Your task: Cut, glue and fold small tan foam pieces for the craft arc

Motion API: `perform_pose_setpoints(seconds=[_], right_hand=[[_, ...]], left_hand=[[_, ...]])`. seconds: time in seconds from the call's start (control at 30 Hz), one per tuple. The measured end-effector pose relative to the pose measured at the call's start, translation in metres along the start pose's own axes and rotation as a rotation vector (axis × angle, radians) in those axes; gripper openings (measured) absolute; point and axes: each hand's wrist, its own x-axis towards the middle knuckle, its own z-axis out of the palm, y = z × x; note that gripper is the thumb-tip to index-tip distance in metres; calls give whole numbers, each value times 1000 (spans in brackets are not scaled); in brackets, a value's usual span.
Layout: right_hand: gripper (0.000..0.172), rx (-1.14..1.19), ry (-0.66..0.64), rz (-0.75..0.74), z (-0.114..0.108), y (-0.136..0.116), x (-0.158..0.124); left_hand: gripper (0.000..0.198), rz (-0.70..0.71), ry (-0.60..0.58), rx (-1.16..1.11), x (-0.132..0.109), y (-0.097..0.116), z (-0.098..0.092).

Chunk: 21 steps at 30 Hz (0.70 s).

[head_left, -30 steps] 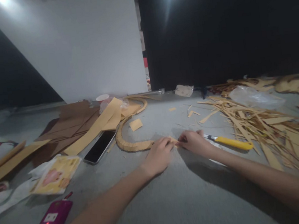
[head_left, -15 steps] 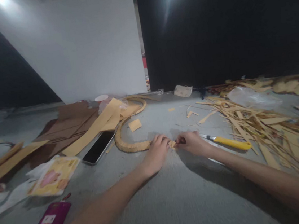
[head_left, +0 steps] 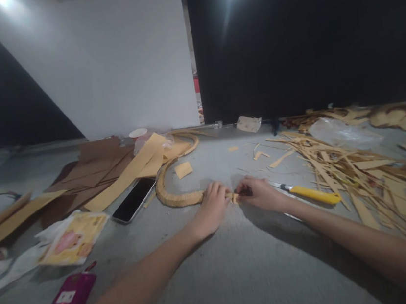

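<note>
A curved band of layered cardboard (head_left: 166,188) lies on the grey floor, bending from the back round to the middle. My left hand (head_left: 212,207) rests closed on its near end, fingers curled over it. My right hand (head_left: 262,193) faces it from the right and pinches a small tan cardboard piece (head_left: 235,197) at that same end. Both hands meet there, almost touching. A yellow-handled utility knife (head_left: 314,194) lies just right of my right wrist, untouched.
A black phone (head_left: 134,200) lies left of the band, beside flat cardboard sheets (head_left: 94,172) and long strips. A heap of thin cardboard offcuts (head_left: 356,167) covers the right side. Printed packets (head_left: 73,239) and a magenta packet (head_left: 68,301) lie near left. A white board stands behind.
Both hands have edged slightly away from me and closer together at the band's end. The small cardboard piece between them now shows more upright. Nothing else has moved.
</note>
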Motion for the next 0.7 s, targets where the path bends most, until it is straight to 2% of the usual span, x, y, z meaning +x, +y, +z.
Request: perform_pose_setpoints(seconds=[0.1, 0.17, 0.27, 0.33, 0.5, 0.7], right_hand=[[14, 102, 10, -142, -2, 0, 1], [19, 107, 61, -257, -3, 1, 2], [21, -93, 206, -445, -7, 4, 1], [25, -301, 243, -568, -9, 6, 0], [33, -654, 182, -769, -12, 10, -3], [30, -710, 73, -818, -17, 11, -1]], left_hand=[[11, -13, 58, -87, 2, -4, 4], [11, -27, 117, -125, 3, -5, 5], [9, -5, 169, -64, 1, -1, 2], [16, 36, 160, 26, -1, 5, -2], [37, 142, 23, 142, -5, 12, -9], [34, 137, -36, 261, -6, 17, -6]])
